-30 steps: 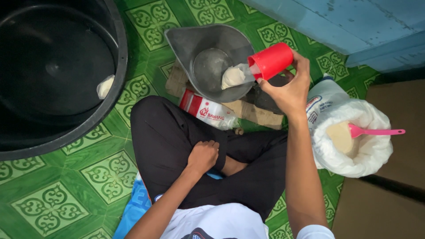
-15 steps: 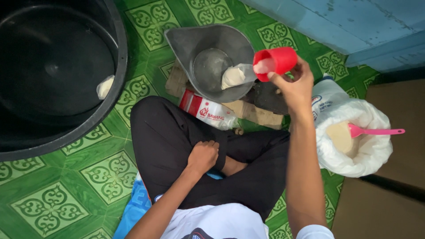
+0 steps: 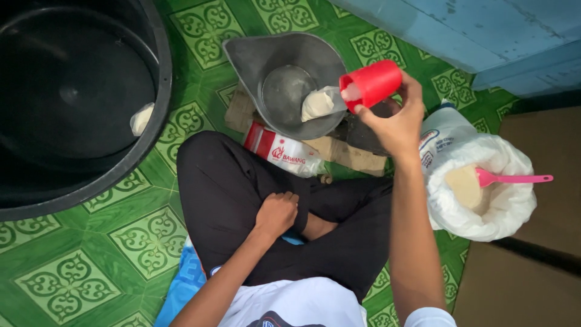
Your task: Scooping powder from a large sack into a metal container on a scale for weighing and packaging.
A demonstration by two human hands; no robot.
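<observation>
From where I'm watching the head cam feed, the right hand (image 3: 393, 121) is wrapped around a small red plastic cup (image 3: 370, 83), fingers closed on its far end, and the cup is tipped on its side with the open mouth facing left over the rim of a grey metal scoop-shaped pan (image 3: 284, 82). There's a pale lump of flour or dough (image 3: 318, 104) sitting inside the pan right under the cup's mouth; I can't tell which it is, or whether anything is actually coming out of the cup.

The left hand (image 3: 276, 213) is curled into a loose fist, holding nothing, resting on the lap of the black trousers (image 3: 230, 194).

The pan sits on something brown and flat, maybe cardboard (image 3: 345, 154), mostly hidden under it, with a red and white printed packet (image 3: 281, 151) poking out beside the knee. To the right there's a white plastic sack (image 3: 484, 194) rolled open, beige powder inside and a pink plastic spoon (image 3: 514, 178) stuck in it, bowl buried. Upper left is a big black round tub (image 3: 158, 72), cut off by the frame edge, with a pale blob (image 3: 141, 119) stuck on its inner wall. It's all on a green patterned floor (image 3: 72, 278).
</observation>
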